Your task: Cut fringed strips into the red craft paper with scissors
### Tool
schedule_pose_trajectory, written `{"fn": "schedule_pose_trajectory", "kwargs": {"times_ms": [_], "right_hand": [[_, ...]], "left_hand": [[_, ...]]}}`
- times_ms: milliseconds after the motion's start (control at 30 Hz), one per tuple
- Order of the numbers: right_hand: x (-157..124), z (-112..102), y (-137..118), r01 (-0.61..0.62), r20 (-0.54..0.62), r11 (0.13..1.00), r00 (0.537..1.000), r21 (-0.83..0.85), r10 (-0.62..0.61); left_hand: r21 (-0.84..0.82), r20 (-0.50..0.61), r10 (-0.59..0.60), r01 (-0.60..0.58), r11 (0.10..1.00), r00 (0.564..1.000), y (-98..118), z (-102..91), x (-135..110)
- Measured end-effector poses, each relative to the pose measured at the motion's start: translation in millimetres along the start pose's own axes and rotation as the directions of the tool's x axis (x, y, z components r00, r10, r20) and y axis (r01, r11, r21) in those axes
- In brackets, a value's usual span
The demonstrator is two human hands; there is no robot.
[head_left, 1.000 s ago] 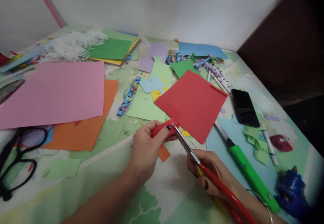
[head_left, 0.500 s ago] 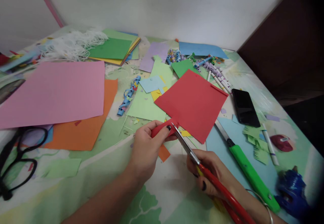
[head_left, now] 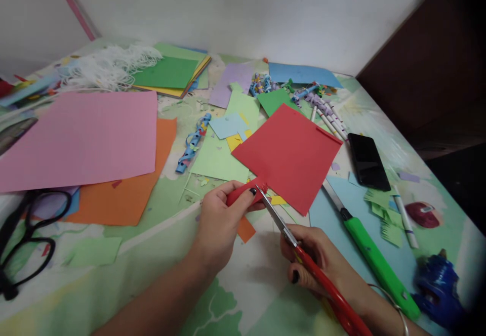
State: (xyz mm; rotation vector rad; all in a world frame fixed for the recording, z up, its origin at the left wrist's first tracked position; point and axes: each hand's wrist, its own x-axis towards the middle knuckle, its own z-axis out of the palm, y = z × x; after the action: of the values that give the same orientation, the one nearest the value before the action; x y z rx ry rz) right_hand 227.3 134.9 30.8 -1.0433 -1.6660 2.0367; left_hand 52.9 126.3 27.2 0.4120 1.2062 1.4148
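Between the thumb and fingers of my left hand (head_left: 224, 219) is a small red paper piece (head_left: 243, 190), its right end cut into fine slits. My right hand (head_left: 319, 260) grips scissors (head_left: 283, 224) with red handles, and their blade tips meet the slit end of that piece. The blades look closed together. Just beyond both hands lies a large red paper sheet (head_left: 288, 154), with a narrow folded strip at its right corner. An orange paper scrap (head_left: 246, 229) rests on the table beneath my left fingers.
To the right lie a green-handled cutter (head_left: 379, 265), a black phone (head_left: 368, 161) and a blue glue gun (head_left: 436, 288). Pink paper (head_left: 83, 138), orange paper (head_left: 125, 199) and black glasses (head_left: 34, 235) are at left. White string (head_left: 110, 65) lies behind.
The scissor blades have closed at the red piece, and the handles have come together. My right thumb has shifted slightly left and up. My left hand stays in place.
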Motion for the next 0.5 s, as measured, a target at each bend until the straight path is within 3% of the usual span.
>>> {"fn": "schedule_pose_trajectory", "kwargs": {"times_ms": [500], "right_hand": [[-3.5, -3.0, -0.4, -0.003, 0.043, 1.000, 0.999, 0.024, 0.001]], "left_hand": [[-0.011, -0.003, 0.019, -0.020, 1.000, 1.000, 0.1, 2.0, -0.9]]}}
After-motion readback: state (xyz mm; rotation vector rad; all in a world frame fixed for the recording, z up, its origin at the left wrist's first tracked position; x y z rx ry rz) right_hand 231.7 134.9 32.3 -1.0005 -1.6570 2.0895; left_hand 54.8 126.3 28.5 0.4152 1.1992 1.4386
